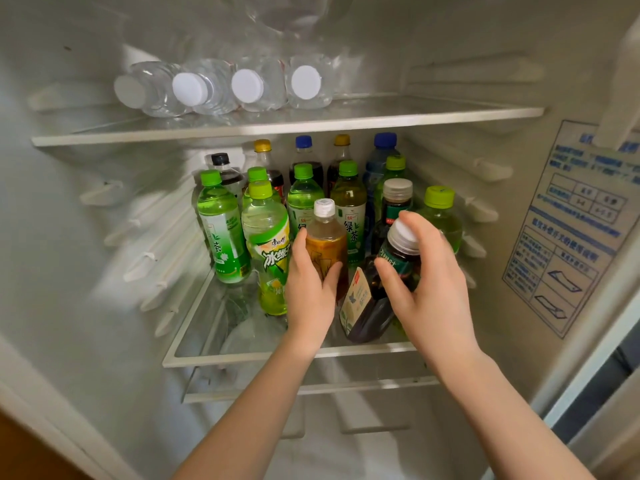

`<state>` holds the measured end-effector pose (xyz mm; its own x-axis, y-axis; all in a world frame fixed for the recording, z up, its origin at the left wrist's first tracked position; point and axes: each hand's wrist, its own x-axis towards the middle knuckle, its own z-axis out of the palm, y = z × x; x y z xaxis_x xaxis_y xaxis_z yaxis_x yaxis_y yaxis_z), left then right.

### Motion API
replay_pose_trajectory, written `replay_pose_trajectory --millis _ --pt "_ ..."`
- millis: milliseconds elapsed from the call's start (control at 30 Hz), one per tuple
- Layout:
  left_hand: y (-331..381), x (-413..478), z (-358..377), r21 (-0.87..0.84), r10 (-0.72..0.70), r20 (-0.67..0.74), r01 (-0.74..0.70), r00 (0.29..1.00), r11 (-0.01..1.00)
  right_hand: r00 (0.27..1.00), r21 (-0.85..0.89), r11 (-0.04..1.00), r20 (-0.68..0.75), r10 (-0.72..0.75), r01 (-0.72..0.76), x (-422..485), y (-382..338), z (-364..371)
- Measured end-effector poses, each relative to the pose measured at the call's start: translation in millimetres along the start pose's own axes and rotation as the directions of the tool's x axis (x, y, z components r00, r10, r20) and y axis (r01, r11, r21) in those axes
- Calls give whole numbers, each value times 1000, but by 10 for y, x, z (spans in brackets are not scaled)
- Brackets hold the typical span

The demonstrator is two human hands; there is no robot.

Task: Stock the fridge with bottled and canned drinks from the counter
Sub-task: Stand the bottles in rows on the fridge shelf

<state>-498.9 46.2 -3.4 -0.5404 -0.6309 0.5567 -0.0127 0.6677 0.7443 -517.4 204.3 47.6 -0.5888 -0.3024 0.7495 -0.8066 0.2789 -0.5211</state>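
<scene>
I look into an open fridge. My left hand [310, 289] grips an amber tea bottle [325, 242] with a white cap, upright at the front of the middle glass shelf [277, 356]. My right hand [427, 282] holds a dark bottle [401, 251] with a white cap, tilted, just above the shelf. Between my hands a dark bottle with a beige label [363, 306] lies leaning on the shelf. Several green tea bottles [266, 244] and cola bottles [306, 157] stand behind them.
Several clear water bottles [221, 86] lie on their sides on the upper shelf [346, 121], caps toward me. The fridge's right wall carries a blue printed sticker [571, 220]. The front left part of the middle shelf holds no bottles.
</scene>
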Motion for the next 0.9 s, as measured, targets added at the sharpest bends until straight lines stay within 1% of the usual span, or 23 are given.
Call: replay_pose_trajectory --millis 100,167,200,300,433,500,567,667,767,900 --pt "33 -138 -82 29 12 -50 -11 999 1000 1000 -1 1000 -2 -1 1 -2 10 -8" --pt "25 -257 -186 51 -1 -96 6 995 999 1000 -7 1000 -8 -10 10 2 19 -13" --pt "10 -320 -249 46 -9 -113 15 994 999 1000 -13 1000 -6 -15 15 6 23 -13" --pt "-80 -475 -441 -39 18 -147 -24 989 999 1000 -20 1000 18 -21 22 26 12 3" --pt "-255 -510 -689 -97 -97 -235 76 967 992 996 -39 997 59 -63 66 53 -56 91" --pt "-347 -476 -813 -92 -123 -276 101 953 991 994 -44 996 72 -78 81 81 -90 146" --pt "-450 -413 -923 -55 -118 -331 106 936 993 994 -52 996 88 -62 67 127 -107 197" --pt "-613 -276 -1045 64 -70 -399 104 914 993 993 -60 997 115 -42 49 206 -96 263" --pt "-718 -90 -1119 145 -43 -400 109 915 983 990 -56 997 138 -35 43 288 -82 340" --pt "-792 119 -1089 164 -58 -411 137 910 977 991 -51 998 133 -22 29 335 -83 417"
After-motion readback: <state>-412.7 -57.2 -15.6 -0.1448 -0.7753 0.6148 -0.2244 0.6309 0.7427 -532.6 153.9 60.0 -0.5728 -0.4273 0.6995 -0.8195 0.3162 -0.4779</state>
